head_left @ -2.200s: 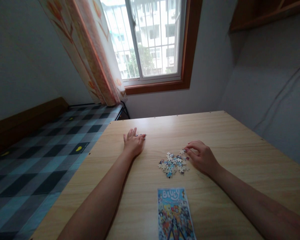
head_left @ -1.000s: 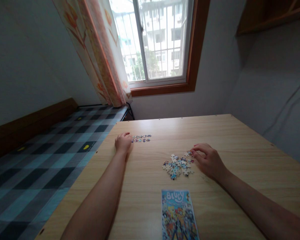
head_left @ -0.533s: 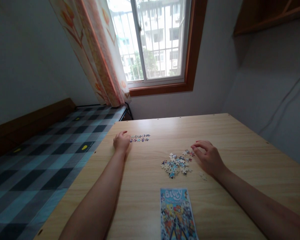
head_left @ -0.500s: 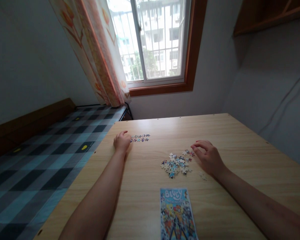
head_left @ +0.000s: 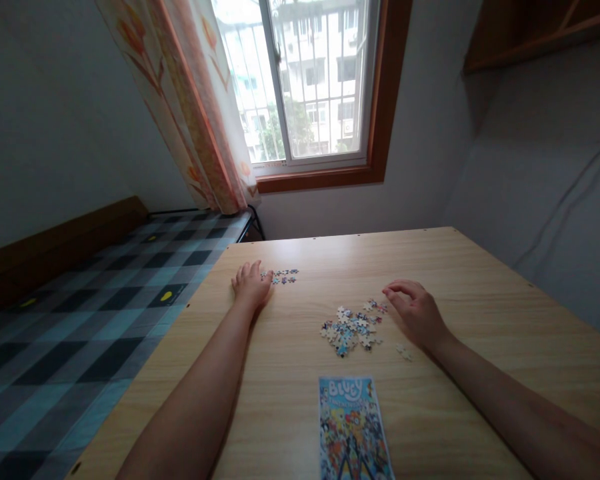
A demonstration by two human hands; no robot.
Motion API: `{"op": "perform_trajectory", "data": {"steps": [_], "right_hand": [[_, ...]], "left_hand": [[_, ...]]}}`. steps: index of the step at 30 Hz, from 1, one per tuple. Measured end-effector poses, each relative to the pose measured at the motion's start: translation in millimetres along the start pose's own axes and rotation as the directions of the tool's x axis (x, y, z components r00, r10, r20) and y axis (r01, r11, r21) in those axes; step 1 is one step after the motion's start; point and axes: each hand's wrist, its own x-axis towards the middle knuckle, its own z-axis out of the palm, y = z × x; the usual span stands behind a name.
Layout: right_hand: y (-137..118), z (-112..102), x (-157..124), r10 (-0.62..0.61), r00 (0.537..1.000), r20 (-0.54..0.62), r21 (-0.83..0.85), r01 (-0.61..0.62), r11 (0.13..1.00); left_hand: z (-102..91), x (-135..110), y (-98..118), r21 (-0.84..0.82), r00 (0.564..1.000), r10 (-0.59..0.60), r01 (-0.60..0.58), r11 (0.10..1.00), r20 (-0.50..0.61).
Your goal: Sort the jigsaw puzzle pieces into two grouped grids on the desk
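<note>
My left hand [head_left: 253, 287] lies on the far left of the table with its fingers spread. Its thumb touches or covers the left end of two short rows of jigsaw puzzle pieces [head_left: 285, 280]. My right hand [head_left: 414, 308] rests just right of a loose heap of puzzle pieces [head_left: 350, 330], many showing pale backs and some blue print. Thumb and forefinger are brought together in a pinch there; whatever lies between the tips is too small to make out. A few pale pieces [head_left: 404, 352] sit apart, below the right hand.
A colourful picture sheet with "Bluey" lettering [head_left: 354, 427] lies at the near edge of the wooden table [head_left: 280, 387]. To the left is a bed with a checked cover [head_left: 105, 320]. Beyond the table are a window [head_left: 320, 87] and a flowered curtain [head_left: 180, 100].
My left hand has shifted slightly right, and its fingers have spread over the left end of the rows. My right hand stays nearly still beside the heap.
</note>
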Motion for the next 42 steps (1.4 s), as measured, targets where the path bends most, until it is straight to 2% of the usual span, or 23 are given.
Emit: {"op": "perform_trajectory", "data": {"steps": [3, 7, 9, 12, 15, 18, 23, 29, 35, 42], "right_hand": [[1, 0, 1, 0.051, 0.999, -0.003, 0.020, -0.051, 0.999], [4, -1, 3, 0.073, 0.997, -0.011, 0.041, -0.072, 0.997], [7, -1, 4, 0.076, 0.997, -0.001, 0.045, -0.076, 0.996], [11, -1, 5, 0.104, 0.993, 0.053, 0.057, -0.107, 0.993], [14, 0, 6, 0.145, 0.983, 0.114, 0.048, -0.151, 0.987], [14, 0, 6, 0.133, 0.977, 0.166, -0.003, -0.135, 0.991], [11, 1, 5, 0.064, 0.957, 0.282, -0.129, -0.028, 0.991], [8, -4, 6, 0.024, 0.943, 0.332, -0.169, 0.034, 0.985], [13, -30, 15, 0.093, 0.928, 0.362, -0.237, -0.005, 0.971], [4, -33, 15, -0.093, 0.841, 0.533, -0.179, 0.220, 0.959]], "left_hand": [[3.6, -4, 8, 0.038, 0.997, 0.072, -0.072, 0.997, 0.003], [-0.7, -17, 27, 0.058, 0.956, 0.287, -0.284, 0.957, -0.055], [-9.1, -24, 37, 0.039, 0.904, 0.417, -0.415, 0.909, -0.098], [-24.9, -34, 49, -0.018, 0.767, 0.628, -0.635, 0.772, -0.135], [-35.0, -45, 62, -0.064, 0.725, 0.688, -0.686, 0.725, 0.030], [-35.9, -57, 73, -0.067, 0.665, 0.723, -0.726, 0.685, 0.187], [-32.3, -70, 83, -0.131, 0.557, 0.787, -0.788, 0.602, 0.268], [-34.0, -69, 81, -0.184, 0.532, 0.785, -0.777, 0.602, 0.317], [-34.9, -68, 82, -0.205, 0.550, 0.767, -0.751, 0.628, 0.331], [-38.1, -66, 84, -0.210, 0.566, 0.746, -0.729, 0.652, 0.352]]}}
